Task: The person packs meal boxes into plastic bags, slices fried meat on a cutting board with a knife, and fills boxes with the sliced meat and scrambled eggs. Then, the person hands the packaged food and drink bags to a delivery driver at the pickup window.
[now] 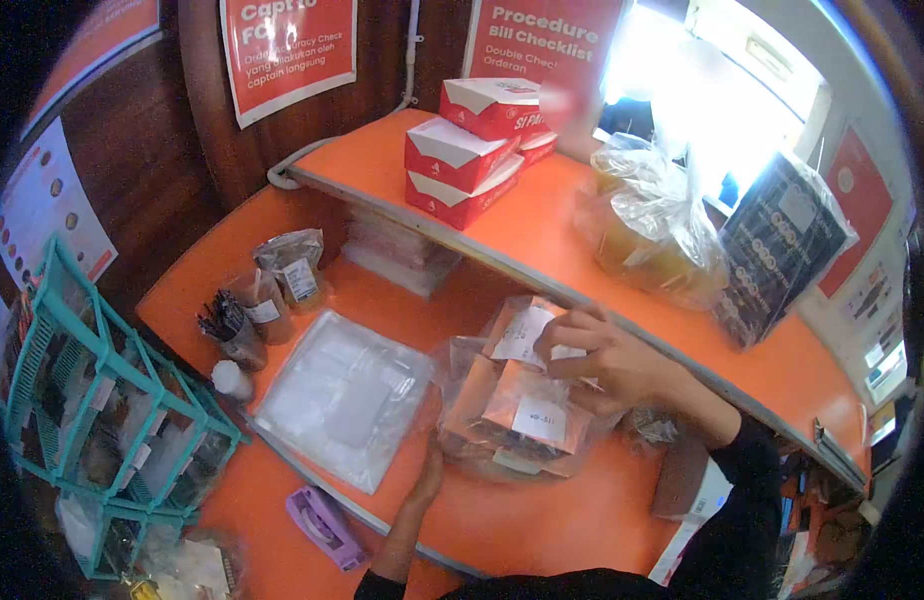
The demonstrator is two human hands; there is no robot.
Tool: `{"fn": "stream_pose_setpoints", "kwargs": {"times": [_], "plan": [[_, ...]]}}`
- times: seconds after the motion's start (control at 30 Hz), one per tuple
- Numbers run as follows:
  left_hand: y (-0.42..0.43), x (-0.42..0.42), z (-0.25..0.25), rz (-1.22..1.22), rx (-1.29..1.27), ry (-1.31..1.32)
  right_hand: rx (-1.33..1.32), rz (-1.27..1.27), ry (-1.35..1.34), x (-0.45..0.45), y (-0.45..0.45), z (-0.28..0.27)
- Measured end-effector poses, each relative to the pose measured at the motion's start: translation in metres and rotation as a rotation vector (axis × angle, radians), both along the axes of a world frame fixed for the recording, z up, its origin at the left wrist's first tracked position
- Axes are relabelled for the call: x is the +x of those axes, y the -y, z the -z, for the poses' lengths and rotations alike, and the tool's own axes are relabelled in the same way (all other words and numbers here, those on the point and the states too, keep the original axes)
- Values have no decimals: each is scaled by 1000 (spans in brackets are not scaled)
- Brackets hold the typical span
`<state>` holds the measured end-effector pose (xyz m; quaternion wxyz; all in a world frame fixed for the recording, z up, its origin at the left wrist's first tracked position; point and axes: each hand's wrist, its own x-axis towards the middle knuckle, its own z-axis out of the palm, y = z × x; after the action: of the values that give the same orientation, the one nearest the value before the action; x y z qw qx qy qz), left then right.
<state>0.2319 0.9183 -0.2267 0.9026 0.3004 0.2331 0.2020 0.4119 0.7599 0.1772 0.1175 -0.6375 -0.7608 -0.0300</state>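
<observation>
A clear plastic bag (pixel 457 360) stands on the lower orange counter, with orange-brown food boxes (pixel 502 402) inside. White paper slips (pixel 539 419) show on the boxes. My right hand (pixel 612 360) is at the top right of the bag, its fingers curled and pinching the plastic near the upper slip. Against the bag's left side rests my left hand (pixel 429 475), fingers stretched along it and partly hidden. Just left of the bag lies a stack of flat clear plastic bags (pixel 347 395). A purple stapler (pixel 325 527) sits nearest my left forearm.
Red and white boxes (pixel 462 170) are stacked on the raised shelf (pixel 372 160). Further right are tied plastic bags (pixel 652 230) and a dark sign (pixel 782 250). A pen cup (pixel 244 345) and teal baskets (pixel 112 400) stand at left.
</observation>
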Motion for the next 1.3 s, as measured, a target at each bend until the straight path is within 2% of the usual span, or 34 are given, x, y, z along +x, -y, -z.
{"fn": "stream_pose_setpoints", "kwargs": {"times": [0.03,0.13,0.27,0.33,0.37,0.47,0.53,0.57,0.67,0.87,0.97,1.03,1.07,1.13,1.3], "plan": [[1,-1,-2,3,-8,6,-3,-3,6,5,-1,9],[7,-5,-9,16,-29,27,25,38,-502,2,-1,32],[13,-5,-32,59,-19,44,112,247,-524,-35,10,2],[16,-5,-53,85,-12,48,268,116,-419,-52,18,-21],[16,-6,-63,97,-5,51,304,130,-411,-56,27,-31],[32,-13,-101,176,-9,87,390,333,-638,-68,61,-70],[52,-25,-124,247,-38,123,424,418,-606,-88,93,-108],[64,-28,-138,294,-50,147,555,376,-517,-96,106,-121],[112,-34,-182,487,-127,253,764,527,-322,-144,158,-167],[207,13,-263,951,-323,457,738,823,-15,-123,306,-273],[240,35,-282,1171,-369,487,761,901,114,-114,339,-317],[242,39,-282,1302,-267,466,759,932,167,-101,357,-340],[237,38,-279,1323,-87,433,757,946,195,-95,366,-348],[227,45,-241,1268,276,378,737,968,233,-79,384,-359],[188,40,-127,841,611,-48,644,981,222,-5,432,-366]]}}
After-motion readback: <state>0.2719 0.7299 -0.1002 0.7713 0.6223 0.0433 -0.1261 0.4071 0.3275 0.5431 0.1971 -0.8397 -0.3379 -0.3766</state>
